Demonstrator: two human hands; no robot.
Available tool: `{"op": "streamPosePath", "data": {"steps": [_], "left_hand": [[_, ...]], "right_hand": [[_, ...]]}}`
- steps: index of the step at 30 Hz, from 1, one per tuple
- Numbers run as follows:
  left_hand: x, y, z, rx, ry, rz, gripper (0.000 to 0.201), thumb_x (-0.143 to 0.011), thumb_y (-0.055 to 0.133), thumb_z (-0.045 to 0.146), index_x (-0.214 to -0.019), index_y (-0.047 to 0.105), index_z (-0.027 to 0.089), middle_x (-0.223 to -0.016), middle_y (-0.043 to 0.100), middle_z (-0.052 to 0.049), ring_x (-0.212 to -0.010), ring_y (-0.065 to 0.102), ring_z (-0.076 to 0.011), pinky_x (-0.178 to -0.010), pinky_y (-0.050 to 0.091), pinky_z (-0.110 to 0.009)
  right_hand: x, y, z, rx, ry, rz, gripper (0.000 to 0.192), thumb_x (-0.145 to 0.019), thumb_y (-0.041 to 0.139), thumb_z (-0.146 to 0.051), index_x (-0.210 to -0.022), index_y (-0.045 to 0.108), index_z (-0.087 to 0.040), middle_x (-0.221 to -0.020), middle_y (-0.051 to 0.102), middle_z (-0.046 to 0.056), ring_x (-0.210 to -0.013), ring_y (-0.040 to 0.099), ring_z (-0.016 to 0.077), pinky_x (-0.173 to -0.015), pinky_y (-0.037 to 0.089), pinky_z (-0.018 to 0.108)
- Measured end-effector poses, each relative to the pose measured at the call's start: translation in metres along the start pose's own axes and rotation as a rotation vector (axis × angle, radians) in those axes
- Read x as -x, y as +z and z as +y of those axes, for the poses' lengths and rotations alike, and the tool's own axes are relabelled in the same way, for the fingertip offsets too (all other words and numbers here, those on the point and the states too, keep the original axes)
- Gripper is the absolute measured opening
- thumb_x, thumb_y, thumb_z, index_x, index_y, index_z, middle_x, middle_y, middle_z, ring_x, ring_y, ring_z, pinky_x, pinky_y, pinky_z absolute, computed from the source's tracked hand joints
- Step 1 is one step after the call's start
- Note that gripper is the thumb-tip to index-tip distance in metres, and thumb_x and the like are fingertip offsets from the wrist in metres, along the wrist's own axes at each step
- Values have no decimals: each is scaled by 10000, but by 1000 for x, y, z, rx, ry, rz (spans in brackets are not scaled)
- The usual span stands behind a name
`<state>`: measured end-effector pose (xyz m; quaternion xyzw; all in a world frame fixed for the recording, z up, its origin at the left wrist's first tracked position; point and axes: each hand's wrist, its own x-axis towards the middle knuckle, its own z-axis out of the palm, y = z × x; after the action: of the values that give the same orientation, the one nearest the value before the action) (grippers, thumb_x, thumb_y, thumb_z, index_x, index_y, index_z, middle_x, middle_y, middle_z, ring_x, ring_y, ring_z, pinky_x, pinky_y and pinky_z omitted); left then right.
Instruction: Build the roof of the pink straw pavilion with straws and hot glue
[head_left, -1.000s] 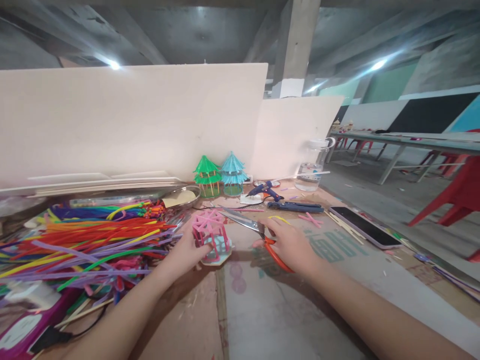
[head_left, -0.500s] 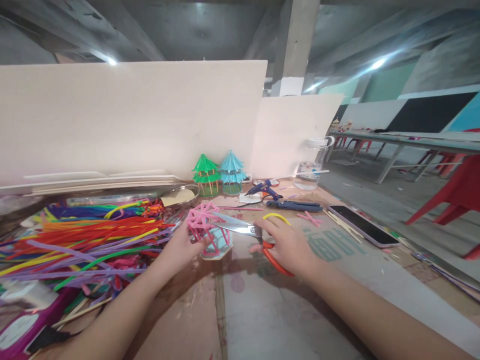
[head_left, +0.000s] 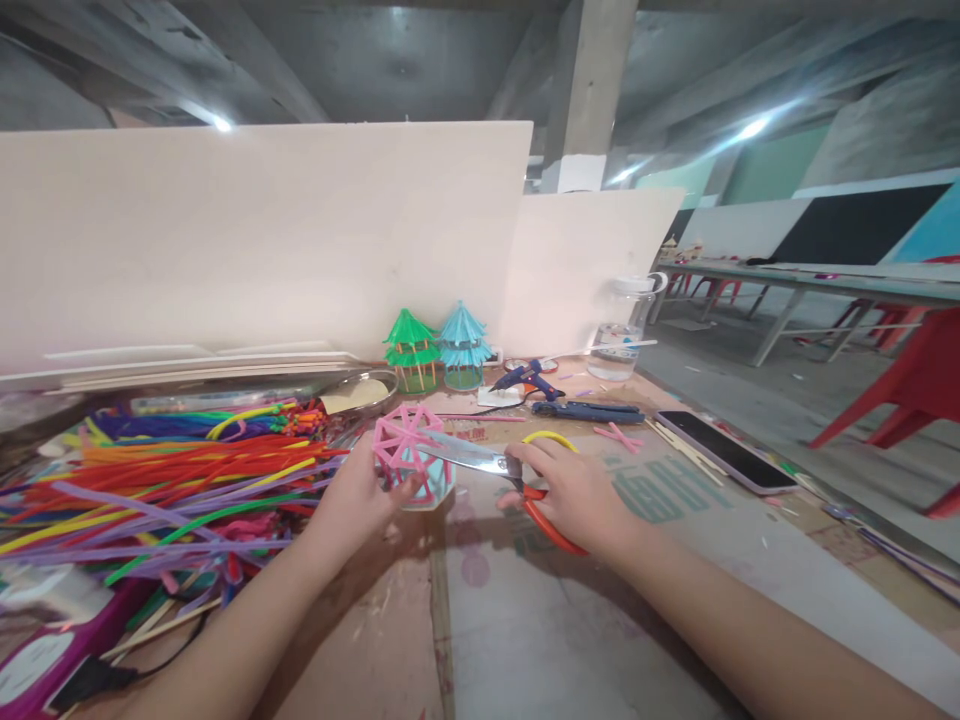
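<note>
My left hand [head_left: 367,492] is closed around the side of a small pink pavilion frame [head_left: 406,428], which has spoke-like bars on top and a light blue base. The frame is tilted so its top faces me. In my right hand [head_left: 574,490] are scissors [head_left: 480,458] with orange handles, my fingers wrapped through and around the grips. Their blades point left and reach the pink frame's top bars; whether they touch a bar I cannot tell. A yellow curved strip [head_left: 551,438] shows just behind my right hand.
Colourful pipe cleaners [head_left: 187,470] pile up at left. Behind stand a green pavilion [head_left: 411,350] and a blue pavilion [head_left: 464,345]. A glue gun [head_left: 529,378], blue-handled pliers-like tool [head_left: 589,411], phone [head_left: 724,450] and clear bottle [head_left: 619,340] lie or stand at right.
The pink frame has tipped, showing more of its top, and shifted slightly left with my left hand. The scissors have moved slightly left and look more closed.
</note>
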<state>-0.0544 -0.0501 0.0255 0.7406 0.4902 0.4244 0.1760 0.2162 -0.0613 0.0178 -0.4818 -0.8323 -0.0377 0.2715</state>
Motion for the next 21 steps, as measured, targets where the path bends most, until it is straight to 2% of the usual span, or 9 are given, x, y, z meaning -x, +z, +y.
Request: {"op": "streamPosePath", "data": {"steps": [7, 12, 21], "left_hand": [[-2, -4, 2, -140, 55, 28, 497, -795, 657, 452, -1198, 551, 181, -1137, 677, -127, -1052, 640, -308, -939, 487, -447], [-1, -3, 2, -161, 59, 49, 477, -815, 636, 470, -1194, 561, 191, -1131, 674, -116, -1041, 638, -297, -912, 493, -427], [-2, -3, 2, -158, 41, 28, 525, -787, 643, 466, -1216, 558, 176, -1156, 673, -142, -1051, 648, -311, -911, 505, -440]], "right_hand": [[0, 1, 2, 29, -13, 28, 317, -871, 670, -479, -1034, 686, -207, -963, 698, 89, -904, 657, 250, -705, 476, 312], [1, 2, 2, 44, -25, 56, 298, -877, 662, -480, -1006, 693, -213, -934, 699, 86, -878, 655, 245, -692, 469, 308], [2, 2, 2, 54, -15, 54, 315, -879, 661, -459, -1072, 696, -214, -972, 717, 96, -893, 670, 254, -694, 467, 307]]}}
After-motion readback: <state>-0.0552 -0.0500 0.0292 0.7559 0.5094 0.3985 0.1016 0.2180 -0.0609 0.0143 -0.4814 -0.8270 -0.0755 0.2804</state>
